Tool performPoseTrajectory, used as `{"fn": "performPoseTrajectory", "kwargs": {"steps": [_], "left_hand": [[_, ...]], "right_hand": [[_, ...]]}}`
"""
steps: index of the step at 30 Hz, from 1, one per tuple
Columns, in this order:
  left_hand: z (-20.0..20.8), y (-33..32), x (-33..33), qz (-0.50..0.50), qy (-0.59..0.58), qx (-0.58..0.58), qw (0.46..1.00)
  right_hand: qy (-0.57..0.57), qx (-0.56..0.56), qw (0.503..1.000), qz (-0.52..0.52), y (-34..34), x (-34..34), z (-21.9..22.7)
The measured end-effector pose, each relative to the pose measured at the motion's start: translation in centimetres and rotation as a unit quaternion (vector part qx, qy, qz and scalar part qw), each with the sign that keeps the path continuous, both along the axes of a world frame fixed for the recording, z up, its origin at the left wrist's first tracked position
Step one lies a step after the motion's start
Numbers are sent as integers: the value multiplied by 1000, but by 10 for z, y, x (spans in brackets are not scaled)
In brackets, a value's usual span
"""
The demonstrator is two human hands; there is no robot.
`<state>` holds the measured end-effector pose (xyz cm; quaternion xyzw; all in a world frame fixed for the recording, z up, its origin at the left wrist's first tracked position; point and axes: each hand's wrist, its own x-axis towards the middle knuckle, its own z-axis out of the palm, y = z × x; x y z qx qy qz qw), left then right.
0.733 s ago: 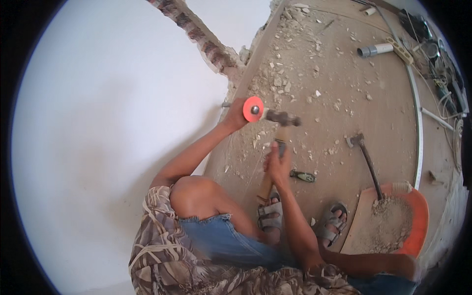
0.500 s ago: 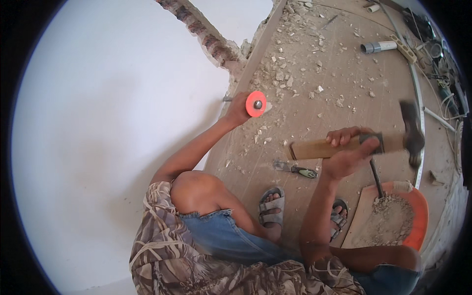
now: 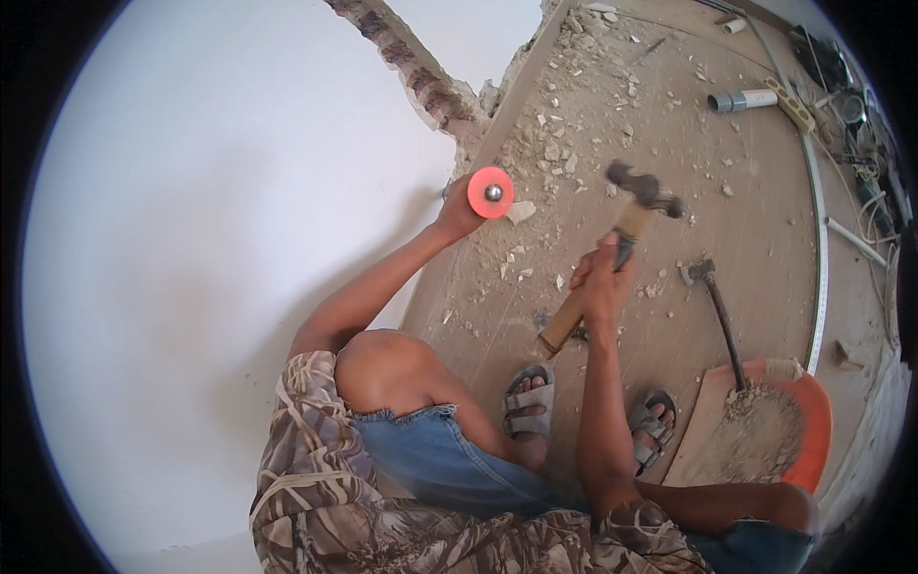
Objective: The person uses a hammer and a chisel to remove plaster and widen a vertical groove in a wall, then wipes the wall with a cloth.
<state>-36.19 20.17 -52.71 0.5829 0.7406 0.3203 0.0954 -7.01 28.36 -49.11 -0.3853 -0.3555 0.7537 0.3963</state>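
Observation:
My left hand [image 3: 461, 212] is closed round a cold chisel [image 3: 491, 193] with a round orange-red hand guard, close to the base of the white wall. Its steel striking end faces up toward me, and its tip is mostly hidden behind the hand. My right hand [image 3: 602, 292] grips a hammer [image 3: 635, 222] by its wooden handle, which has a dark band. The slightly blurred hammer head is up over the floor, right of the chisel and apart from it. Behind the handle, a putty knife [image 3: 579, 333] on the floor is mostly covered.
A rough channel [image 3: 421, 77] cuts through the white wall [image 3: 220, 239]. Broken plaster [image 3: 553, 151] litters the floor. Right of my feet sits an orange dustpan [image 3: 818, 430] of debris, a hatchet [image 3: 724, 316] leaning into it. Pipe [image 3: 746, 99], a long metal strip [image 3: 819, 258] and cables lie farther right.
My right hand has swung the hammer left, from over the dustpan side toward the chisel. The hatchet's head has come into sight. My left hand keeps its hold near the wall.

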Motion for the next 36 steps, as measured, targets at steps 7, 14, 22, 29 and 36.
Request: {"fn": "performPoseTrajectory", "kwargs": {"steps": [7, 14, 22, 29, 36], "left_hand": [[4, 12, 22, -13, 101, 71, 992], [9, -2, 0, -33, 28, 74, 996], [-7, -1, 70, -116, 18, -31, 993], [-9, 20, 26, -78, 80, 28, 993], [-11, 28, 44, -191, 93, 8, 977]], "right_hand": [[170, -23, 976, -136, -26, -8, 1], [-109, 140, 968, 180, -58, -41, -50], [15, -24, 999, 35, -3, 3, -1], [51, -21, 998, -6, 6, 22, 8], [25, -2, 1000, 15, 7, 31, 13]]}}
